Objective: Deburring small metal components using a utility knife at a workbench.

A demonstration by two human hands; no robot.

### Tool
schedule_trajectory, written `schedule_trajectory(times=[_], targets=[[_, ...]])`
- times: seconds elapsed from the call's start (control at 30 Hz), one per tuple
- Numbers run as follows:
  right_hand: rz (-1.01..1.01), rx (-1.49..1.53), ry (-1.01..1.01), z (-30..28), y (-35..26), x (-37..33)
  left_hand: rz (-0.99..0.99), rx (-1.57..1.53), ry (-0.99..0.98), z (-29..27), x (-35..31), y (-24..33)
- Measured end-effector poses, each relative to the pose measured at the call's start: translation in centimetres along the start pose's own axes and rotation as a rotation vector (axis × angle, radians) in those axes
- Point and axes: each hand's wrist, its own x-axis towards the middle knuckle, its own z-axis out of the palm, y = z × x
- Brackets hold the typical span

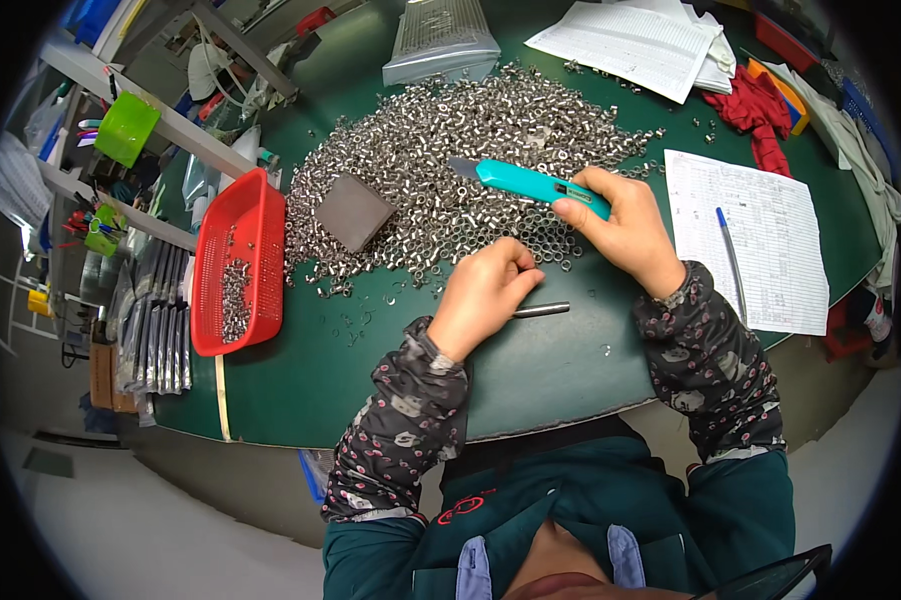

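Observation:
My right hand (625, 225) grips a teal utility knife (530, 183), its blade pointing left over a broad heap of small metal rings (440, 150). My left hand (485, 295) is closed near the front edge of the heap, thumb against the curled fingers. Whatever those fingers may hold is hidden. Just beside the left thumb, a short dark metal rod (542, 310) lies on the green table (560, 370). A grey square block (354, 213) rests on the left part of the heap.
A red plastic basket (207, 290) with some metal parts stands at the left. On the right, a blue pen (730, 260) lies on a printed sheet (790, 230). Farther back are a clear plastic bag of parts (440, 45), stacked papers (630, 45) and a red cloth (750, 105).

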Motion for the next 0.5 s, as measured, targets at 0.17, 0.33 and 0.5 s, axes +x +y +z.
schedule_trajectory(times=[0.17,0.33,0.5], targets=[[-0.041,-0.034,0.009,0.0,-0.1,-0.2,-0.237,-1.289,-0.113,-3.3,-0.6,-2.6],[-0.039,-0.043,-0.069,-0.2,-0.6,-0.6,-0.163,-1.422,0.034,-4.0,-0.4,-3.7],[-0.014,-0.083,-0.179,0.2,-0.8,-0.8,-0.122,-1.491,0.115,-4.3,-0.3,-4.7]])
